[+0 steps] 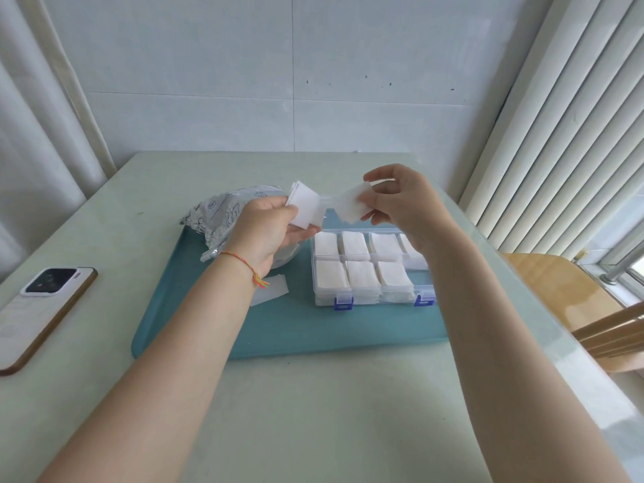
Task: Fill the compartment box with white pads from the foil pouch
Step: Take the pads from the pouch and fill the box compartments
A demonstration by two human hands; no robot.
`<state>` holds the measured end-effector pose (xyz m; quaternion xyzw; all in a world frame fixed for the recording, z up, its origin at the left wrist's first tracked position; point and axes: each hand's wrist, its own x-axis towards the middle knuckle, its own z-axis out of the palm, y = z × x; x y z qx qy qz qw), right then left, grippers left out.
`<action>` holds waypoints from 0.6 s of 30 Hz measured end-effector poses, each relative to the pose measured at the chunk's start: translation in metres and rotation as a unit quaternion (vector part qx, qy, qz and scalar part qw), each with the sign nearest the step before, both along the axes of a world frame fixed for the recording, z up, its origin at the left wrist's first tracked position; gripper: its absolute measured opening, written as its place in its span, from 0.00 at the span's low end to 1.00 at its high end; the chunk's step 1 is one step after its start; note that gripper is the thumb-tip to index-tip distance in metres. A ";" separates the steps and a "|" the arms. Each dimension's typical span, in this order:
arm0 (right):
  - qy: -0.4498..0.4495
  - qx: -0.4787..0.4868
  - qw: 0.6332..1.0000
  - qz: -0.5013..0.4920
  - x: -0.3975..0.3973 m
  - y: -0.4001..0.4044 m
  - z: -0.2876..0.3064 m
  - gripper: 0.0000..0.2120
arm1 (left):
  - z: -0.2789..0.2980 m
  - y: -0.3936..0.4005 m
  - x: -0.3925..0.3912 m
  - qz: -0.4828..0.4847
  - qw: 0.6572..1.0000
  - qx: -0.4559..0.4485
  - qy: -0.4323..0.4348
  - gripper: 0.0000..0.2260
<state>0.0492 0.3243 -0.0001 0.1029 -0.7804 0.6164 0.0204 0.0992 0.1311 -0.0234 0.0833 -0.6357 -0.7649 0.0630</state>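
The air above the clear compartment box (366, 270) is taken up by the left hand (270, 231) and the right hand (400, 203), each holding white pads (306, 207). The box's visible compartments are packed with pads, so little depth is left within them. Left of the box, the far-left corner of the teal tray (278, 325) is blocked by the foil pouch (226, 217), and a loose white pad (270, 289) lies just in front of it. The tray's near strip is bare and can be crossed freely. The table's (313, 413) left edge is occupied by a phone (41, 308); the wide near area between the forearms is unobstructed.
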 end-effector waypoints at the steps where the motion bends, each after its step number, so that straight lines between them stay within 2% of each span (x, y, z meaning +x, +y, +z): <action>1: 0.002 -0.005 1.000 -0.001 0.000 0.001 0.001 0.07 | -0.001 0.000 0.000 -0.001 1.000 -0.011 -0.002 0.12; 3: 0.002 -0.024 1.000 0.013 -0.001 0.004 0.003 0.06 | -0.001 0.000 -0.001 -0.010 1.000 -0.020 -0.013 0.12; 6: -0.005 -0.046 0.996 0.077 0.003 0.004 0.005 0.05 | 0.001 0.002 0.001 -0.055 0.998 0.017 -0.028 0.12; 8: -0.004 -0.020 0.995 0.102 0.006 -0.002 0.005 0.04 | 0.003 0.004 0.003 -0.098 0.994 0.037 -0.033 0.13; 11: 0.006 0.034 0.995 0.093 0.011 -0.013 0.002 0.03 | 0.006 0.006 0.006 -0.134 0.988 0.057 -0.046 0.13; 16: 0.035 0.054 0.996 0.057 0.015 -0.019 0.002 0.01 | 0.008 0.008 0.007 -0.159 0.983 0.079 -0.050 0.12; 18: 0.049 0.071 0.996 0.037 0.015 -0.021 0.000 0.02 | 0.006 0.008 0.007 -0.169 0.984 0.051 -0.029 0.10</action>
